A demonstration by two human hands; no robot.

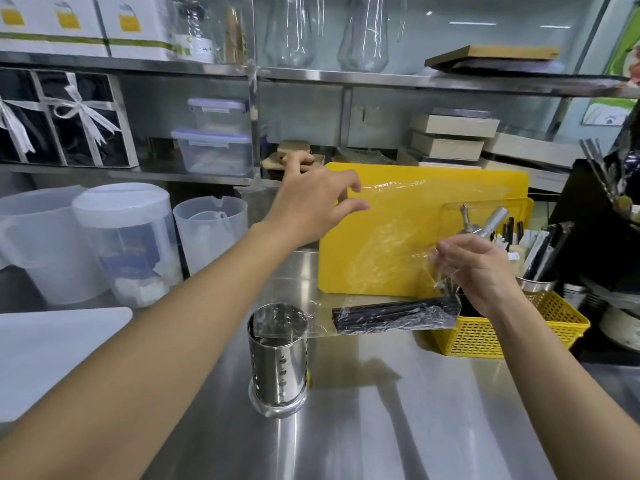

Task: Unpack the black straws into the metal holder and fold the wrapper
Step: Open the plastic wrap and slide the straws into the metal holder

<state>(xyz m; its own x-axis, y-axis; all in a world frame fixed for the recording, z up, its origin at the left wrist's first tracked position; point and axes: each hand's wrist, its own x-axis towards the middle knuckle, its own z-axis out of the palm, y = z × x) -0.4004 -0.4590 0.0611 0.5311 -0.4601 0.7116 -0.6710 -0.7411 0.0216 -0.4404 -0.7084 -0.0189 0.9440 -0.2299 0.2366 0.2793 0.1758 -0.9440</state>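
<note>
A clear plastic wrapper (391, 237) is stretched wide in the air in front of a yellow board. My left hand (311, 202) pinches its upper left corner and my right hand (474, 265) grips its right edge. A bundle of black straws (391, 315) lies almost level in the wrapper's lower fold, its left end near the rim of the metal holder (277, 355). The holder is a perforated steel cylinder standing upright on the steel counter below my left forearm. It looks empty inside.
A yellow cutting board (415, 271) leans against the shelf behind the wrapper. A yellow mesh basket (485, 334) with utensils sits right of the straws. Translucent plastic jugs (121, 244) stand at the left, and a white board (52, 358) lies at the near left.
</note>
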